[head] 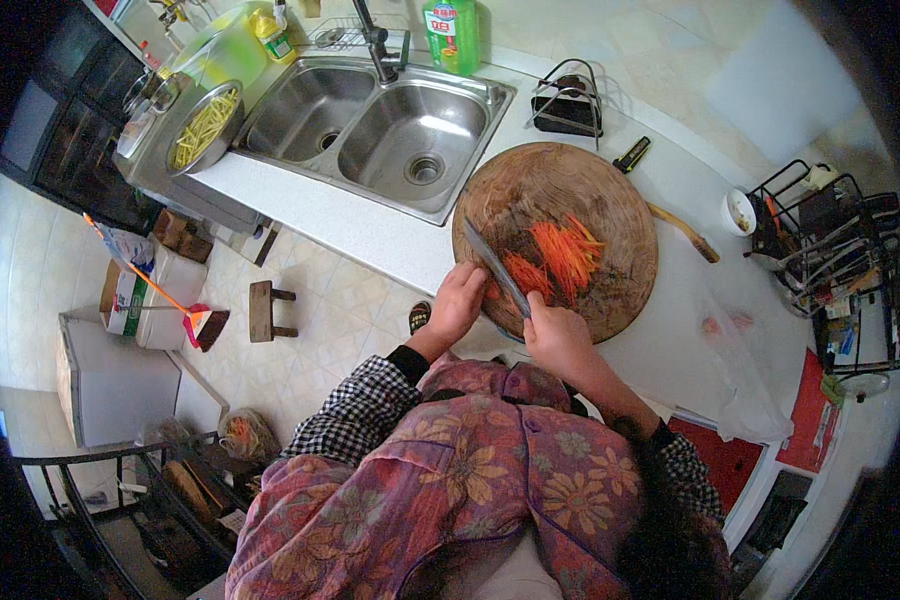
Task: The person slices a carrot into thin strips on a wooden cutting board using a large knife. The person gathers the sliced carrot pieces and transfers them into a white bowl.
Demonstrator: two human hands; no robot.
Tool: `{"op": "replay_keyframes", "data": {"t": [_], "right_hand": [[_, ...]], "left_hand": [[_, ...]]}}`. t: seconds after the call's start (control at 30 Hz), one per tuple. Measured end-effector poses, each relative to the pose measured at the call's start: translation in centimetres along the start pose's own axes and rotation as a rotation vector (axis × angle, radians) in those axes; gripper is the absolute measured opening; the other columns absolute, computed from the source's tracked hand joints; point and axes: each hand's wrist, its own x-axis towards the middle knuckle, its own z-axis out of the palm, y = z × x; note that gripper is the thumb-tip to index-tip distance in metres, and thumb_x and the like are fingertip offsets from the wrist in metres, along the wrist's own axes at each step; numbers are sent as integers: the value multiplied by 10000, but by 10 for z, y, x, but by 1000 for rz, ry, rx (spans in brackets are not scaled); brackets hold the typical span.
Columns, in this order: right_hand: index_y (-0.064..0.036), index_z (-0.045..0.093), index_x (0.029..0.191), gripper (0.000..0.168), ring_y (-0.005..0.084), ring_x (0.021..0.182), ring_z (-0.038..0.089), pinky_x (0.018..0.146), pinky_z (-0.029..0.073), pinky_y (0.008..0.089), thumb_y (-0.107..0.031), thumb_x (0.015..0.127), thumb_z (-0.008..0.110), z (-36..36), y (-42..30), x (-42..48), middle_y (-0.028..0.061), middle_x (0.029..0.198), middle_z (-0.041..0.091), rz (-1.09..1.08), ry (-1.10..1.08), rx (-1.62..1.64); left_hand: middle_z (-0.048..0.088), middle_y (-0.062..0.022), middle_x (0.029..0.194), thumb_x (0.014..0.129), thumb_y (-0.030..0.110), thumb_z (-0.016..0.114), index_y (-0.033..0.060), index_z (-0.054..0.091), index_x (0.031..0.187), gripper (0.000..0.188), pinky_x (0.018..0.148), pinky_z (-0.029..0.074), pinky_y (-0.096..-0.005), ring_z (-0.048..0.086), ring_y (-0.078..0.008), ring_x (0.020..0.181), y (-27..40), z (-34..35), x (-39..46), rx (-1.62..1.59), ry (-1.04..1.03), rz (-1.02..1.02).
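A round wooden chopping board [622,247] lies on the counter in front of me. My right hand [559,334] grips the handle of a kitchen knife [499,262], its dark blade slanting to the upper left across the board. Just left of the blade, at the board's near edge, my left hand [457,300] has its fingers curled against a small orange carrot piece [493,288], which is mostly hidden. Shredded carrot [566,255] is heaped on the board to the right of the knife, in loose thin strips.
Left of the board is a steel double sink [412,142]. A metal bowl of cut yellow-green strips [208,131] stands beyond it. A wooden handle [682,231] and a yellow-black utility knife [631,155] lie beside the board. A wooden stool [261,311] stands on the floor.
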Motion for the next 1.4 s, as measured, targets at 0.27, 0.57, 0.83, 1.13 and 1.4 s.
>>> {"op": "replay_keyframes", "data": {"t": [0.27, 0.57, 0.83, 1.13, 1.4], "right_hand": [[14, 471, 967, 238, 403, 646, 618, 602, 468, 539, -134, 794, 541, 5, 2, 5, 212, 657, 607, 34, -14, 17], [34, 435, 999, 268, 425, 658, 591, 588, 445, 536, -157, 840, 537, 13, 10, 9, 221, 665, 578, 10, -24, 32], [35, 461, 954, 236, 415, 655, 618, 615, 476, 539, -127, 797, 528, 1, 1, 8, 232, 659, 604, 16, -17, 44], [31, 465, 949, 230, 417, 627, 612, 593, 475, 539, -131, 801, 533, 1, -4, 8, 224, 636, 600, 21, 5, 40], [26, 433, 975, 248, 425, 654, 593, 590, 446, 534, -156, 839, 534, -3, -2, 7, 225, 658, 578, 20, -54, 34]], "left_hand": [[515, -173, 879, 756, -1, 558, 11, 536, 934, 181, 720, 449, -424, 515, -376, 842, -2, 2, 1, -41, -11, -23], [506, -156, 844, 790, 21, 553, 13, 526, 894, 108, 699, 444, -421, 512, -359, 810, -1, 4, -1, -5, 34, 9], [517, -166, 885, 795, 17, 541, 11, 529, 938, 143, 724, 451, -418, 515, -366, 841, -3, 3, -4, -6, 10, -12], [518, -165, 940, 773, -9, 538, 13, 531, 984, 213, 753, 451, -422, 512, -369, 883, 0, 0, -9, 5, -21, -11], [500, -158, 927, 766, -9, 548, 14, 535, 976, 213, 746, 427, -434, 471, -364, 855, -4, 5, -12, 5, -5, -25]]}}
